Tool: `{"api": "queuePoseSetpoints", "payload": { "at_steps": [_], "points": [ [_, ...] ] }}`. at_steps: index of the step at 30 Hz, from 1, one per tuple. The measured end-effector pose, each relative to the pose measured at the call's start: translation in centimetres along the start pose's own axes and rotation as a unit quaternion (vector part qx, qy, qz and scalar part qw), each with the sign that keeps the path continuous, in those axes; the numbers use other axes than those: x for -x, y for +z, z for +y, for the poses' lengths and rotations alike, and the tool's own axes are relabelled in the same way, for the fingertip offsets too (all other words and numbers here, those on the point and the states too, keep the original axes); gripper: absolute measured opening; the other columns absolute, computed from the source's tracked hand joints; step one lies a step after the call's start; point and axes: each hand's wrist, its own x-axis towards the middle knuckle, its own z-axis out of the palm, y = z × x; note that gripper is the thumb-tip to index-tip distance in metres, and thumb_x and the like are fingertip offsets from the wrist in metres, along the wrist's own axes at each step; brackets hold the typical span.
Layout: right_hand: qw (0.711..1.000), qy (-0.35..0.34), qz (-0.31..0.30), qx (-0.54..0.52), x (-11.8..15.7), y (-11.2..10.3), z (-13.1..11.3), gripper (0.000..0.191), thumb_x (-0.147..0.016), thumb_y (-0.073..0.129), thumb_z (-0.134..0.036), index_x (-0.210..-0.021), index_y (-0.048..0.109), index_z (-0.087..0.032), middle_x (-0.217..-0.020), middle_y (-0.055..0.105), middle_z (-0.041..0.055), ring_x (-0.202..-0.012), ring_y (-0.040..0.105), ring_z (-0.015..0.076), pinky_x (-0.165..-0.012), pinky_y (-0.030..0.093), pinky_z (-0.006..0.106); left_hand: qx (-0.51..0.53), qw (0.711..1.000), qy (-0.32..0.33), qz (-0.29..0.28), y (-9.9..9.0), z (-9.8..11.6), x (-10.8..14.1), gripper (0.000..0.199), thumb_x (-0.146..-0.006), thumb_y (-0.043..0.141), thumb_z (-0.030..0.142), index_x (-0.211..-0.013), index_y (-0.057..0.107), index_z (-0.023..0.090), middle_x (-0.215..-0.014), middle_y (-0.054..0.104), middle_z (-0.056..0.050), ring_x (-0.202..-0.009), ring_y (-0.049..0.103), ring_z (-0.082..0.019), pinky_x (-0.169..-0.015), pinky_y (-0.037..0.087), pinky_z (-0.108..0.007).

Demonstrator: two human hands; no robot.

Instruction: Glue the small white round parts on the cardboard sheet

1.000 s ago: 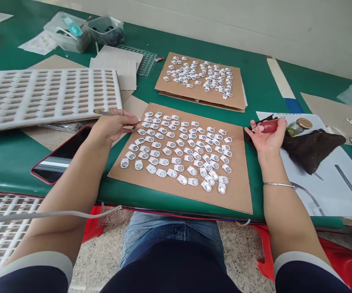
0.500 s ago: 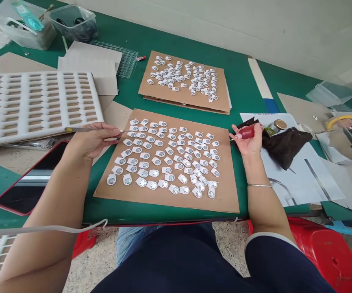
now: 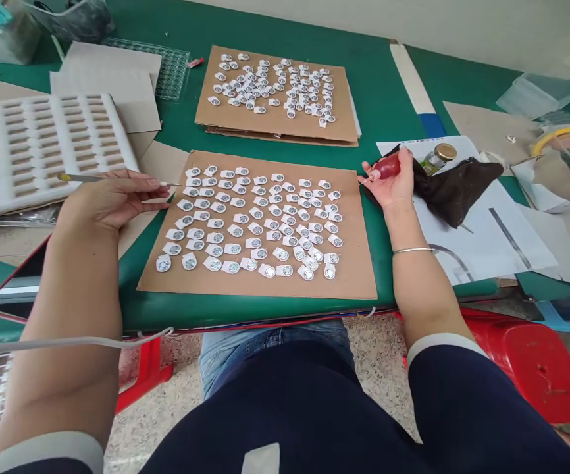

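Note:
My left hand (image 3: 117, 194) is closed round slim metal tweezers (image 3: 80, 178) with a yellowish end. Their fine tip reaches the upper left edge of a cardboard sheet (image 3: 260, 284). Over the sheet's right edge, my right hand (image 3: 397, 181) is closed round a small red squeeze bottle (image 3: 388, 166), its pale nozzle pointing left and down. Several small white tabs (image 3: 232, 249), each with a round silvery dark-patterned piece, lie in rough rows on the cardboard. Neither tool clearly touches a tab.
A second cardboard stack (image 3: 280, 125) with similar tabs lies behind. A white slotted tray (image 3: 52, 151) and a phone (image 3: 16, 283) are at left. To the right are a dark cloth (image 3: 463, 191), a lidded jar (image 3: 440, 156), papers and yellow tape (image 3: 561, 139).
The whole view has shifted, so the table and cardboard sit higher and further left in it. Both hands keep their grip on the tweezers and the red bottle.

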Motion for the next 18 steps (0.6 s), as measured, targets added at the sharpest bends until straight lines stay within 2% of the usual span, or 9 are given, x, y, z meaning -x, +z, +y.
{"api": "queuePoseSetpoints", "payload": {
  "at_steps": [4,7,10,13,16,18],
  "points": [
    [0.999,-0.042,0.006,-0.004,-0.87,-0.12,0.59,0.040,-0.058,0.066,-0.058,-0.075,0.048,-0.026,-0.064,0.051,-0.0048,-0.075,0.063,0.0170,-0.051,0.049,0.028,0.013,1.000,0.006,-0.022,-0.24,-0.04,-0.11,0.010,-0.076,0.051,-0.001,-0.075,0.052,0.010,-0.064,0.066,0.002,-0.086,0.062,-0.019,-0.083,0.049,-0.045],
    [0.997,-0.066,-0.035,0.023,-1.02,0.27,0.93,0.038,-0.059,0.067,-0.055,-0.078,0.047,-0.027,-0.064,0.050,-0.0051,-0.072,0.062,0.0169,-0.047,0.044,0.026,0.000,1.000,0.005,-0.024,-0.14,-0.17,-0.14,0.010,-0.080,0.048,-0.001,-0.077,0.052,0.008,-0.066,0.066,0.000,-0.088,0.062,-0.018,-0.083,0.049,-0.041],
    [0.994,-0.068,-0.071,0.050,-0.95,0.48,1.01,0.037,-0.061,0.067,-0.053,-0.081,0.048,-0.028,-0.064,0.050,-0.0052,-0.072,0.061,0.0175,-0.047,0.042,0.027,0.000,1.000,0.013,-0.002,0.11,-0.24,0.08,0.010,-0.082,0.049,-0.002,-0.079,0.051,0.008,-0.061,0.063,0.003,-0.085,0.062,-0.016,-0.085,0.048,-0.044],
    [0.995,-0.055,-0.059,0.051,-0.77,0.39,0.88,0.032,-0.062,0.064,-0.052,-0.080,0.049,-0.030,-0.063,0.050,-0.0059,-0.071,0.059,0.0162,-0.055,0.045,0.030,0.020,1.000,0.016,-0.018,0.18,-0.31,0.28,0.012,-0.082,0.048,-0.002,-0.077,0.051,0.008,-0.059,0.062,0.003,-0.082,0.061,-0.015,-0.086,0.047,-0.048],
    [0.997,-0.038,-0.046,0.053,-0.46,0.23,0.70,0.024,-0.063,0.064,-0.045,-0.076,0.049,-0.031,-0.064,0.054,-0.0063,-0.069,0.055,0.0136,-0.069,0.046,0.035,0.034,0.999,0.018,-0.037,-0.02,-0.52,0.29,0.013,-0.081,0.048,-0.002,-0.076,0.052,0.008,-0.063,0.064,-0.001,-0.080,0.062,-0.017,-0.085,0.048,-0.045],
    [0.997,-0.038,-0.005,0.060,-0.26,0.28,0.60,0.021,-0.062,0.065,-0.039,-0.072,0.049,-0.030,-0.063,0.054,-0.0065,-0.067,0.054,0.0133,-0.071,0.045,0.038,0.045,0.998,0.015,-0.039,-0.24,-0.72,0.29,0.011,-0.078,0.052,-0.001,-0.074,0.054,0.009,-0.064,0.064,-0.002,-0.076,0.063,-0.018,-0.082,0.049,-0.044]
  ]
}}
